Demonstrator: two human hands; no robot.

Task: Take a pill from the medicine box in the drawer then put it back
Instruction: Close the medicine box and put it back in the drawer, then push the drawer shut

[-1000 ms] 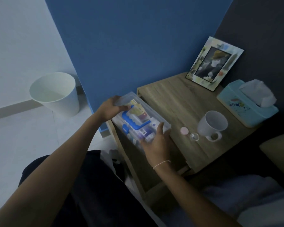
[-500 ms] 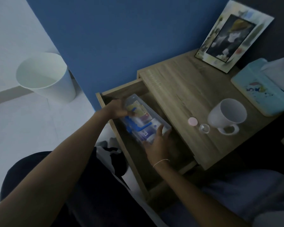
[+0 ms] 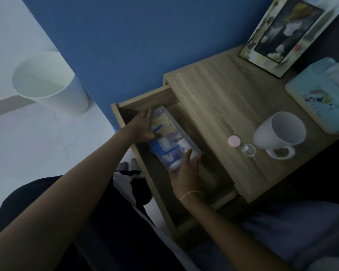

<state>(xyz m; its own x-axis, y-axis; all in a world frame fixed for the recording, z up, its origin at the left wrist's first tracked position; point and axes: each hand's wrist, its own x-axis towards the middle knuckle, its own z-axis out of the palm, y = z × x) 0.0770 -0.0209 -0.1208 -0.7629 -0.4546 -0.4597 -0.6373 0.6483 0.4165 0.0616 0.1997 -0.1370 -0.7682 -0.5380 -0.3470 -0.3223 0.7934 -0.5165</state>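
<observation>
A clear plastic medicine box with a blue handle and several packets and bottles inside sits low in the open wooden drawer of the bedside table. My left hand grips its far left end, fingers over the rim. My right hand holds its near end, thumb on the lid. A small pink cap and a tiny clear cup lie on the tabletop to the right of the drawer.
On the wooden tabletop stand a white mug, a light blue tissue box and a picture frame. A white bin stands on the floor at left, beside the blue wall. My legs are below.
Both hands have lowered the medicine box from above the table's edge down into the open drawer. The view has tilted closer to the drawer.
</observation>
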